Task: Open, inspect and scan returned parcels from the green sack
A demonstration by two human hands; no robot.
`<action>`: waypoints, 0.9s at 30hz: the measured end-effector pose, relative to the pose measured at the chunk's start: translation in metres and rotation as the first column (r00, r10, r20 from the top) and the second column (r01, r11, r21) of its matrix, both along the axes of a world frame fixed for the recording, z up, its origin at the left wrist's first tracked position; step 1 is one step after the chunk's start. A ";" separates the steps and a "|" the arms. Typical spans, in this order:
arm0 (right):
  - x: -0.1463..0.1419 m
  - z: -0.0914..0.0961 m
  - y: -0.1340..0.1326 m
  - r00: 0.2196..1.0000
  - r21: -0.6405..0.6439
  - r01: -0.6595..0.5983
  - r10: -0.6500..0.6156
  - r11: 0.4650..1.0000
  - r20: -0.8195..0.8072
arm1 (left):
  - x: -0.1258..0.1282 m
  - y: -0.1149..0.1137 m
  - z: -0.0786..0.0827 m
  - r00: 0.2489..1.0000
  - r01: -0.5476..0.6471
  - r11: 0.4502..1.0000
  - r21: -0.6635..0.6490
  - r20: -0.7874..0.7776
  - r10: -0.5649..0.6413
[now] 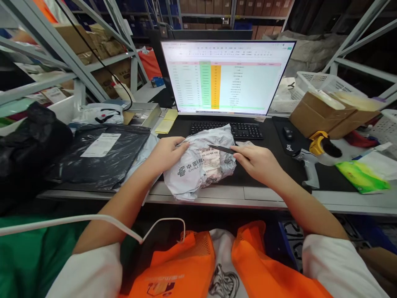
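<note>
A crumpled white-grey plastic mailing bag [183, 186] lies at the front edge of the desk, with a printed label [210, 159] on its upper side. My left hand [171, 152] is closed on the bag's upper left edge. In my right hand [256, 160], to the right of the bag, is a slim black utility knife [223, 149]. Its tip touches or lies just over the bag at the top of the label; I cannot tell which. The right fingers are wrapped round the handle end, and the bag's contents are hidden.
Behind the bag stand a keyboard [242, 130] and a lit monitor [226, 78]. Dark parcels [102, 165] crowd the left side. On the right are a mouse [288, 133], a barcode scanner [310, 169], a yellow tape dispenser [321, 142], a green packet [361, 177] and cardboard boxes [316, 114].
</note>
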State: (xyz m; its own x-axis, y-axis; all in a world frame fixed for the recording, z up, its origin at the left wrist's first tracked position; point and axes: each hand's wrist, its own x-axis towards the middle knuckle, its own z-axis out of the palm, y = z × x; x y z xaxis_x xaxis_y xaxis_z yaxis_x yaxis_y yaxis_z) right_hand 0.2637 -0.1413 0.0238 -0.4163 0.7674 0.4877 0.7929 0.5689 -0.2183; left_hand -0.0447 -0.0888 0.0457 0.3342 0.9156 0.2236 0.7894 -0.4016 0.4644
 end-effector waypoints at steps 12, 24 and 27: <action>0.156 -0.013 0.071 0.712 -0.116 0.701 -0.683 0.704 0.164 | -0.017 -0.012 -0.006 0.982 0.187 0.973 0.132 -0.046 -0.182; 0.082 -0.089 0.035 0.847 -0.112 0.511 -0.521 0.852 -0.104 | 0.031 0.066 0.015 0.967 0.147 0.969 -0.199 -0.180 -0.183; 0.013 -0.062 0.029 0.953 0.136 0.067 -0.023 0.988 -0.302 | 0.039 0.052 0.020 0.948 0.292 0.940 -0.175 -0.078 -0.309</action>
